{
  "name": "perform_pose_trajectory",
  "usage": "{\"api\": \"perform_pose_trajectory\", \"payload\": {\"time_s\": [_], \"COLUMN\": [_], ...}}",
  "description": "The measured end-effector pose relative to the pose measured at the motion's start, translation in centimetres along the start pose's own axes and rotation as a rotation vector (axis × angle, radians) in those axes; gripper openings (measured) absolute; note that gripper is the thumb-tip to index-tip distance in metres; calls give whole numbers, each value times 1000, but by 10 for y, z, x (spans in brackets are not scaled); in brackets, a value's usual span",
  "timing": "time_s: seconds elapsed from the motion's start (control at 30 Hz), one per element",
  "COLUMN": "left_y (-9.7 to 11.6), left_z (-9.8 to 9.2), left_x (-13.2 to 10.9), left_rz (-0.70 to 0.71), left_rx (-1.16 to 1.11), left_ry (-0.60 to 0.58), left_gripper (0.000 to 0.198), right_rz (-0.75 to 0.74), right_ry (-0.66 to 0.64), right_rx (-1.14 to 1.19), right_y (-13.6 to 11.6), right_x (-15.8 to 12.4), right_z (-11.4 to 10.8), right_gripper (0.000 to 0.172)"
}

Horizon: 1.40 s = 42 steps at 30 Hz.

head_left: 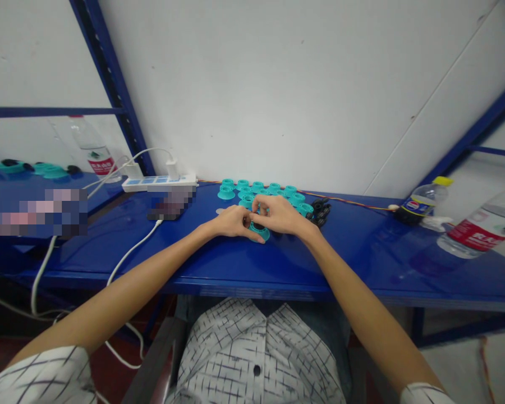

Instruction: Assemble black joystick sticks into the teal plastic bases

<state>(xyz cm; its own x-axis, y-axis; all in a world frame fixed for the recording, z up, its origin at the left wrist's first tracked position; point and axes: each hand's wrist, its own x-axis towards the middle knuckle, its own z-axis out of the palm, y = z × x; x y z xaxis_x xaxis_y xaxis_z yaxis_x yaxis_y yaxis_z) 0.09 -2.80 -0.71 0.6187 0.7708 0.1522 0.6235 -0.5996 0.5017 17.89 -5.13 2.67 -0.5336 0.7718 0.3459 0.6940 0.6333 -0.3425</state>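
Near the middle of the blue table, my left hand [234,221] is closed around a teal flared plastic part [262,234], with the thumb along its near side. A black ring [258,226] sits at the top of that part, and the fingers of my right hand [278,214] are bent down and closed on it. My fingers partly cover both pieces. Just beyond my hands stand several more teal flared parts [226,191] in rows. Beside my right wrist lies a heap of black rings [321,210].
A white power strip [160,182] and a phone [172,205] with a white cable lie left. Thin coloured wires [349,201] run along the wall. At right stand a cola bottle [421,203] and a water bottle [483,224]. Another water bottle [96,157] stands far left.
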Motion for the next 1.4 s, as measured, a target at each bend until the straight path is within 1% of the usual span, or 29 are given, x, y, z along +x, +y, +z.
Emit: {"api": "perform_pose_trajectory", "payload": {"time_s": [0.23,0.3,0.43,0.57,0.7,0.83,1.03,1.17,1.23,1.27,1.4], "left_y": [-2,-1,-1,-3,-5,-4,-6,-5,-5,-4,-4], "left_z": [1,1,1,2,2,2,2,2,1,0,-1], "left_x": [0,0,0,2,2,2,3,2,1,1,0], "left_rz": [26,15,1,33,46,49,38,52,43,38,37], "left_rx": [-19,-25,-39,-66,-92,-90,-74,-85,-87,-88,-98], "left_ry": [19,19,14,26,16,6,5,-6,-13,-14,-18], "left_gripper": [58,59,60,59,57,58,60,59,57,56,53], "right_rz": [6,33,113,181,186,161,169,178,181,179,160], "right_ry": [6,7,39,58,71,63,45,43,41,38,-19], "right_rx": [-28,-55,-110,-213,-364,-451,-554,-522,-477,-461,-446], "right_y": [1,0,0,0,-1,-2,-7,-10,-10,-10,-10], "right_x": [3,4,5,4,2,1,-1,-4,-6,-7,-10], "right_z": [5,5,5,6,8,8,8,5,2,0,-7], "right_gripper": [11,12,19,23,27,34,54,65,64,59,33]}}
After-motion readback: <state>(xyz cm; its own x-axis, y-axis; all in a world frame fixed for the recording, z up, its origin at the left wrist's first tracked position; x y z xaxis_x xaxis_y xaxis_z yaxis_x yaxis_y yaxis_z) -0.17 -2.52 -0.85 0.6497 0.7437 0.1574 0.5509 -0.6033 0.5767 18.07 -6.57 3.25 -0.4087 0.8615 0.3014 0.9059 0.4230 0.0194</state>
